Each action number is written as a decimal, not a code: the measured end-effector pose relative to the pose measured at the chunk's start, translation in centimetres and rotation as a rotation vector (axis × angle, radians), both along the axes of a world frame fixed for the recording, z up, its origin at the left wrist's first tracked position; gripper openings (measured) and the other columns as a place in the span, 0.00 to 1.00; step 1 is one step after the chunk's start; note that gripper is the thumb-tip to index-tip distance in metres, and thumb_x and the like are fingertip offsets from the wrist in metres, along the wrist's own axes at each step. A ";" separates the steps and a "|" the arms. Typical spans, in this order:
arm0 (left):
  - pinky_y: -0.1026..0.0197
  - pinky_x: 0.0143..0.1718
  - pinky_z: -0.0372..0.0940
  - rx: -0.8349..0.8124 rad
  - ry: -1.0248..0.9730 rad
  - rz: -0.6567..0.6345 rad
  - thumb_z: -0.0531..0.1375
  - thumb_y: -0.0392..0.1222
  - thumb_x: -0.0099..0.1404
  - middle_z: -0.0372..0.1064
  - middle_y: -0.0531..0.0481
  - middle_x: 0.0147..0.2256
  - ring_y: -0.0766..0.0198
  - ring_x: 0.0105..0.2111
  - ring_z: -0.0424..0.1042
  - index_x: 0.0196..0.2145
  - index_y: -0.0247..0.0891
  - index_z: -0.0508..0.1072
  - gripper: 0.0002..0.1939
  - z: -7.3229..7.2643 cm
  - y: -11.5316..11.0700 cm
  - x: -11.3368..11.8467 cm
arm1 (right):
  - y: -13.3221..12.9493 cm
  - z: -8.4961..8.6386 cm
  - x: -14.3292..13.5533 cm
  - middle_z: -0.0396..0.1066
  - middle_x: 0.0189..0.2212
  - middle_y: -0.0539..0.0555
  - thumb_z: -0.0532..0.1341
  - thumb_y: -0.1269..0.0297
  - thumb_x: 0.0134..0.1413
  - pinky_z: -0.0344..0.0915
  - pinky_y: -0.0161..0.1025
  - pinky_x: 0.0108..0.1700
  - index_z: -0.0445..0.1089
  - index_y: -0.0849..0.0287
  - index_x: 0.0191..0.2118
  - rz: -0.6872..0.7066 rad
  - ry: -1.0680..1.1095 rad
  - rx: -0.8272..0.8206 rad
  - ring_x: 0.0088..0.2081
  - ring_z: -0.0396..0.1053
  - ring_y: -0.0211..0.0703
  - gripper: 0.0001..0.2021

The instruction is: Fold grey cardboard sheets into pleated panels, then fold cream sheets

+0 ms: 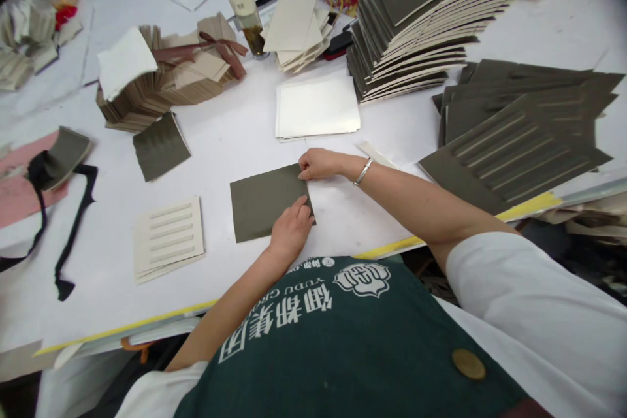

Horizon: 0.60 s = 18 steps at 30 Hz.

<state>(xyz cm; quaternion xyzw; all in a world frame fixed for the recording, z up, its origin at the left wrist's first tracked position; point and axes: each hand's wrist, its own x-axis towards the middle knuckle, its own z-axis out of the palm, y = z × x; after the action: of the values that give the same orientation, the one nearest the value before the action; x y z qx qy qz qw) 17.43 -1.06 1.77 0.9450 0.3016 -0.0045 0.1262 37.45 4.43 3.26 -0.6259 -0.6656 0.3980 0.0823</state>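
A flat dark grey-green sheet lies on the white table in front of me. My left hand rests on its lower right part, fingers spread over the surface near the right edge. At the sheet's upper right corner, my right hand has its fingers pinched together on the edge; a bracelet is on that wrist. Left of the sheet sits a small stack of cream cards with raised strips. Beyond my hands is a stack of white sheets.
Dark panels with ridges lie at the right, below a tall fanned stack. A red-capped bottle stands at the back beside cream cards. Tied bundles, a dark piece and black straps are on the left.
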 end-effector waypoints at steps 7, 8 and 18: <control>0.53 0.37 0.65 -0.050 0.065 0.001 0.56 0.38 0.61 0.54 0.41 0.58 0.55 0.40 0.69 0.33 0.39 0.64 0.03 0.3 0.6 0.5 | 0.2 0.3 -0.4 0.69 0.18 0.50 0.58 0.65 0.42 0.55 0.30 0.25 0.71 0.64 0.27 0.024 -0.023 -0.009 0.21 0.64 0.35 0.08; 0.53 0.36 0.65 -0.066 0.076 0.004 0.56 0.38 0.60 0.53 0.41 0.58 0.54 0.40 0.70 0.33 0.39 0.64 0.03 0.5 0.7 0.6 | 0.3 0.5 -0.4 0.69 0.18 0.51 0.58 0.65 0.42 0.55 0.31 0.25 0.71 0.64 0.28 0.029 -0.044 -0.007 0.21 0.64 0.35 0.08; 0.54 0.37 0.66 -0.159 0.302 0.035 0.55 0.41 0.62 0.40 0.41 0.62 0.54 0.43 0.70 0.35 0.38 0.62 0.06 2.5 1.1 2.0 | 1.9 0.6 0.4 0.72 0.21 0.52 0.57 0.68 0.41 0.57 0.30 0.27 0.73 0.66 0.32 0.015 -0.038 0.010 0.22 0.65 0.35 0.11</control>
<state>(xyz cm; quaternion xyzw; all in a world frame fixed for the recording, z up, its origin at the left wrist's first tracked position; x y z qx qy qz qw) 19.43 0.07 4.24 0.9152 0.3322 -0.1682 0.1540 37.86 6.31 3.90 -0.6281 -0.6736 0.3834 0.0697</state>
